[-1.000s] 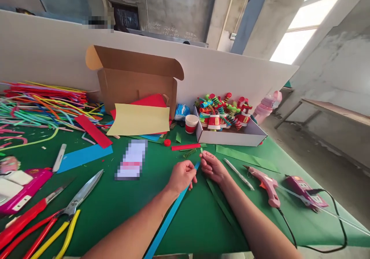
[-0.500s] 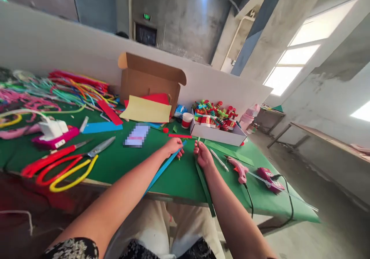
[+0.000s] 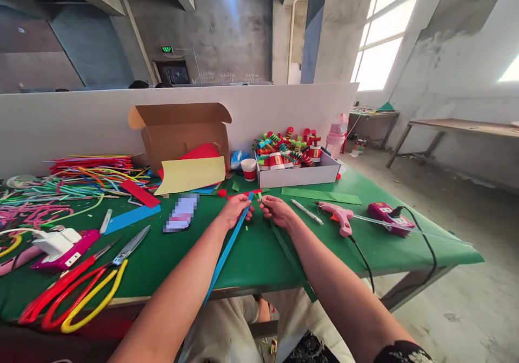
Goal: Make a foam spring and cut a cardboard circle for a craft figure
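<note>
Left fingers [image 3: 240, 200]: pinching the blue paper strip [image 3: 227, 255] near its far end; the remainder runs nearward past the table [image 3: 259, 266] edge, presumably so the short end is free to work.

Right fingers [image 3: 266, 201]: pinching the green paper strip [image 3: 288, 249] likewise, its tip close to the blue one; tips apparently held near each other for matching control.

Pen [image 3: 307, 212]: just right of the right fingers, likely for easy reach.

Glue gun [image 3: 340, 218]: farther right, handle nearward, seemingly laid for a ready grip.

Scissors [image 3: 122, 255]: well left of the left fingers, blades pointing away, handles nearward, probably for safe pickup.

White tray [image 3: 298, 177]: beyond the right fingers, holding coiled figures [image 3: 279, 146], presumably contained off the working area.
</note>
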The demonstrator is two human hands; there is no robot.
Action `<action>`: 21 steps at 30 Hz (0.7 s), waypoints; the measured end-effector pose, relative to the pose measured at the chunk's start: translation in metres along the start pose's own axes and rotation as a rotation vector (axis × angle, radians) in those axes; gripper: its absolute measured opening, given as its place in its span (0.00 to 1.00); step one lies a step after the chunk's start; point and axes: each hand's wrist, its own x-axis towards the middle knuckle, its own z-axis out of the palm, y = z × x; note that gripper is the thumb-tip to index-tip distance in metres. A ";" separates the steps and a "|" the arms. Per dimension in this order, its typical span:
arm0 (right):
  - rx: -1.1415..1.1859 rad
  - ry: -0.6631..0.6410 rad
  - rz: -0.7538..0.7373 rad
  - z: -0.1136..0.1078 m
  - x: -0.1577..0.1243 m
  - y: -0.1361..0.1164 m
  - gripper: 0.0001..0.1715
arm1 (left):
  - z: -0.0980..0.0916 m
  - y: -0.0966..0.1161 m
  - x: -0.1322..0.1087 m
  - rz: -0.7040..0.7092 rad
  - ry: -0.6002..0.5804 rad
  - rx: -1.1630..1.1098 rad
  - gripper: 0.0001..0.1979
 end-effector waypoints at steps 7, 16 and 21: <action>-0.026 -0.068 0.044 0.000 0.001 0.001 0.09 | 0.006 0.000 0.000 0.009 -0.021 -0.104 0.05; 0.047 0.064 -0.066 -0.002 0.011 0.009 0.15 | 0.010 0.002 -0.005 -0.066 0.004 -0.068 0.06; 0.022 0.114 -0.064 -0.003 0.010 0.004 0.16 | 0.010 0.004 -0.007 -0.058 -0.040 -0.064 0.07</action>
